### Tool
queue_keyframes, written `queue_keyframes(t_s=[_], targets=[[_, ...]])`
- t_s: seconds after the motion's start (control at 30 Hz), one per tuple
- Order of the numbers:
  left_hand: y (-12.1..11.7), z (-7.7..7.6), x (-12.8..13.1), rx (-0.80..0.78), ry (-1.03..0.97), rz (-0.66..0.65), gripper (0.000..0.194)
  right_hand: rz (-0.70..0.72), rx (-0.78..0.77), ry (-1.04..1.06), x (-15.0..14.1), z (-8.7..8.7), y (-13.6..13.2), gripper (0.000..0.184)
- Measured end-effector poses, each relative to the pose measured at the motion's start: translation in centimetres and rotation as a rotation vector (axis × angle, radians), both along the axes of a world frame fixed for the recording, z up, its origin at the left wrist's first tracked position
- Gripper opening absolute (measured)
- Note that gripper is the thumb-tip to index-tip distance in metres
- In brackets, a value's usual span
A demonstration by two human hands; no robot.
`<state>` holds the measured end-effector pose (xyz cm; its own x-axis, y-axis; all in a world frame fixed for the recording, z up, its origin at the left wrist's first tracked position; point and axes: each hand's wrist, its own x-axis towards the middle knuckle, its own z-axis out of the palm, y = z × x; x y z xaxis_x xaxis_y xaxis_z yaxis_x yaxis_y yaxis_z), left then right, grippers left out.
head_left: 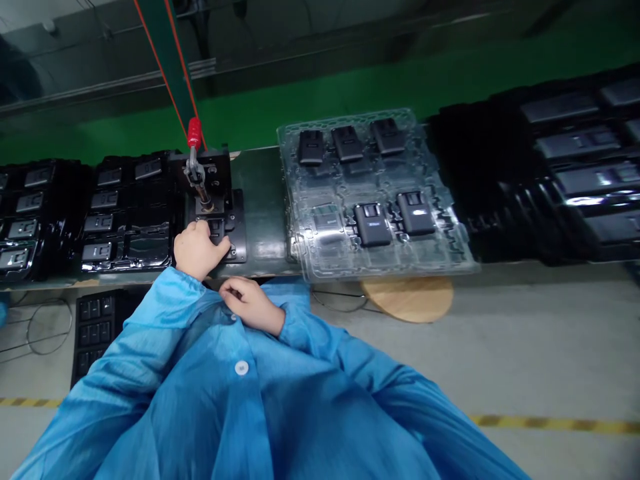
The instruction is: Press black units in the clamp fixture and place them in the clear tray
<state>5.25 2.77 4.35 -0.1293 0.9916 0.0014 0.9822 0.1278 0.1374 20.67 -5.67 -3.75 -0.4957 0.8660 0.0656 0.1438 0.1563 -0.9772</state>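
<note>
My left hand (196, 252) reaches over the front of a black clamping fixture (239, 227). Its thumb points right and its fingers curl over a small black plastic case (217, 230) lying in the fixture, partly hidden by the hand. Above it rises a metal toggle clamp (196, 173) with a red handle (195, 132) standing upright. Close to my body, just below the bench edge, my right hand (253, 305) is held with its fingers curled in; nothing shows in it.
To the right lies a clear plastic tray (350, 183) with several black cases. Black trays (147, 243) of similar cases stand at left, and more stacked black trays (480, 180) at far right. A round wooden stool seat (410, 299) and a black crate (95, 327) are below the bench (265, 247).
</note>
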Motion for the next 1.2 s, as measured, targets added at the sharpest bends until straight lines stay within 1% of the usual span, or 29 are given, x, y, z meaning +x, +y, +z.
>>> queue_keyframes(t_s=[0.27, 0.4, 0.5, 0.67, 0.8, 0.93, 1.07, 1.2], targets=[[0.1, -0.3, -0.1, -0.022, -0.004, 0.001, 0.047, 0.002, -0.039, -0.006, 0.0, -0.7, 0.8, 0.013], [0.0, -0.5, -0.4, -0.016, -0.014, -0.009, 0.055, 0.002, -0.026, -0.014, 0.1, -0.9, 0.8, 0.014], [-0.1, -0.7, -0.8, -0.007, -0.038, -0.027, 0.061, -0.024, -0.050, -0.018, 0.4, -0.9, 0.6, 0.015], [-0.3, -1.0, -1.1, 0.015, -0.071, -0.035, 0.060, -0.095, -0.080, -0.034, 1.5, -0.8, -0.3, 0.017], [0.0, -1.2, -1.0, 0.004, -0.089, -0.020, 0.057, -0.176, -0.123, -0.095, 2.7, -0.8, -1.8, 0.016], [0.0, -1.4, -1.0, -0.001, -0.111, -0.025, 0.057, -0.214, -0.129, -0.160, 3.9, -0.5, -3.2, 0.016], [-1.1, -1.8, -1.7, 0.049, -0.135, -0.060, 0.060, -0.252, -0.113, -0.200, 5.2, 0.5, -4.3, 0.020], [-3.7, -2.2, -2.5, 0.128, -0.151, -0.146, 0.054, -0.281, -0.112, -0.218, 6.3, 1.5, -5.4, 0.022]])
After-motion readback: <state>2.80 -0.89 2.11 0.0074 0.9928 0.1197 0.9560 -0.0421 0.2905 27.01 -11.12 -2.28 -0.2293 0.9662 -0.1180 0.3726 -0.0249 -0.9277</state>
